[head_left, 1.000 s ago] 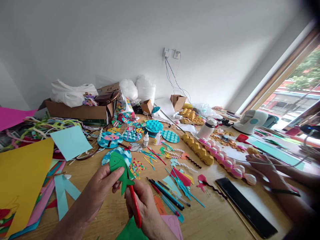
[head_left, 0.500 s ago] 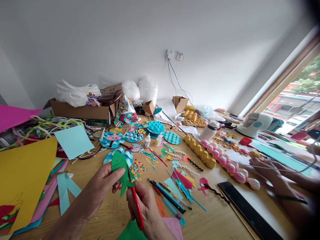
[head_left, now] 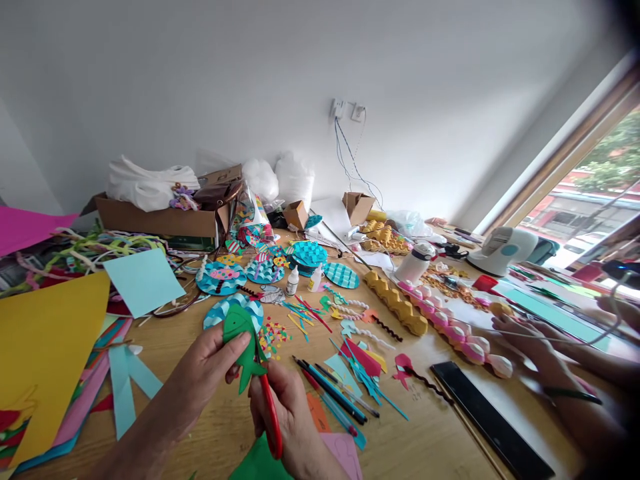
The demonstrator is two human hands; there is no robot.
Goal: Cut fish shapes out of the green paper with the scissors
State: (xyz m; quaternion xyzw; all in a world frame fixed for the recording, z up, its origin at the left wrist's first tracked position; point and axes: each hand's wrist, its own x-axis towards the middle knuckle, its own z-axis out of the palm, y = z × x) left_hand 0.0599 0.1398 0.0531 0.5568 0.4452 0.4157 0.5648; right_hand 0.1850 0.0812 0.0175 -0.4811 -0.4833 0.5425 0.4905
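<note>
A green paper fish (head_left: pixel 238 327) with a drawn eye and mouth is pinched between the thumb and fingers of my left hand (head_left: pixel 213 360), held above the table. My right hand (head_left: pixel 287 407) grips red-handled scissors (head_left: pixel 273 417). Their dark blades reach up along the fish's right edge near its tail and partly pass behind the paper. Below my right hand lies a sheet of green paper (head_left: pixel 260 461). Just beyond the fish sits a blue wavy paper disc (head_left: pixel 220 310), next to scattered colourful confetti dots (head_left: pixel 275 337).
Pens (head_left: pixel 335 393) and blue paper strips (head_left: pixel 365 373) lie right of my hands. Two glue bottles (head_left: pixel 292 282) stand farther back. Coloured paper sheets (head_left: pixel 55 360) cover the left side. At right, another person's hands (head_left: pixel 525 340) work near a pink egg-carton strip (head_left: pixel 455 327) and a black bar (head_left: pixel 490 420).
The view has shifted slightly, so the table things appear a little farther left. Both hands keep their hold on the fish and scissors, nearly unmoved.
</note>
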